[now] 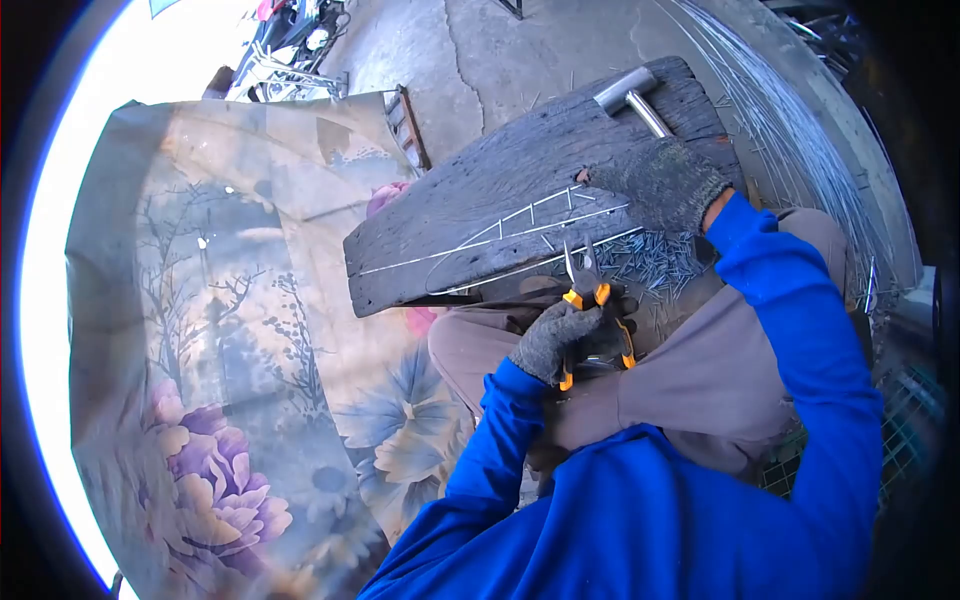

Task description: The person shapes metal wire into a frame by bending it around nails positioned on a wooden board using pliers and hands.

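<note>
Holding yellow-handled pliers [572, 299] in left hand [562, 333], grip closed on handles, parted tips pointing toward metal rod frame [501, 236]. Flat on wooden bench [540, 150], just beyond tips, long axis along the wood. Nearer: right hand [665, 185], palm-down at frame's right end; cannot tell state of right grip.

Along its far-left edge, the dark weathered wooden surface [510, 172] left me passage; a silver, cylindrical-headed metal hammer [625, 91] obstructed the far-right end, thin silver metal rods [500, 236] the near side.
</note>
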